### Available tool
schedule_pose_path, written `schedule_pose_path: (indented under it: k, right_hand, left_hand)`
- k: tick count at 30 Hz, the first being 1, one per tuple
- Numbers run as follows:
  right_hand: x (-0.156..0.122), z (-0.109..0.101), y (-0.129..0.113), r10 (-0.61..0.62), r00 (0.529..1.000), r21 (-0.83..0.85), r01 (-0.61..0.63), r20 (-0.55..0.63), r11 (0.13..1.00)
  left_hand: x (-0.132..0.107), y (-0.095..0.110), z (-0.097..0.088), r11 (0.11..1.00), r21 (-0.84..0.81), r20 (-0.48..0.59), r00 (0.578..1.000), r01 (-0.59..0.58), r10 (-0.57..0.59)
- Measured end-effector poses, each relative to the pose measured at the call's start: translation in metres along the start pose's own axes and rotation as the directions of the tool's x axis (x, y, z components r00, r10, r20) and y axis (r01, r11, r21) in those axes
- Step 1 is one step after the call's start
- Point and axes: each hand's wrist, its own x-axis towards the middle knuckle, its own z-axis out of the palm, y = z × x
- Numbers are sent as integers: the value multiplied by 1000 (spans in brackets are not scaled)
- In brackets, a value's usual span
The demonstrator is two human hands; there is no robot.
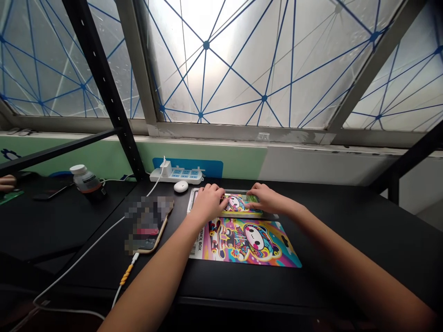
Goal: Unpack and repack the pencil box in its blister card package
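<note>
my left hand (pixel 206 202) + right hand (pixel 268 197) | fingers (pixel 212 188) spread on clear plastic pencil box (pixel 238 204), can't tell if gripping | box lies on tabletop (pixel 332 240), above printed card (pixel 244 242) | looks light, stiff, slippery, so grab long edges

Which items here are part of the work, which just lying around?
In use:
left hand
right hand
clear-edged cartoon-printed box
printed "PENCIL BOX" sheet

Lying about:
phone
white cable
power strip
white mouse
capped bottle
</note>
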Motion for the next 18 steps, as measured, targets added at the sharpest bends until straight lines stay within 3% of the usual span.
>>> schedule_pose_path:
  k: [6,12,15,18]
  right_hand:
    - [5,1,-2,18,1000,-42,-18,-16,999]
    - [-21,3,-19,-2,982,-77,-13,-191,997]
    - [-39,8,-31,-89,921,-85,61,-379,994]
    - [-63,6,-40,-150,836,-109,108,-528,988]
  left_hand:
    - [1,2,-2,998,45,10,999,42,-42]
    - [-2,-20,-24,998,17,24,998,56,-56]
    - [-10,-23,-43,999,-19,33,999,41,-40]
    - [-31,-7,-58,999,-48,-35,999,-8,6]
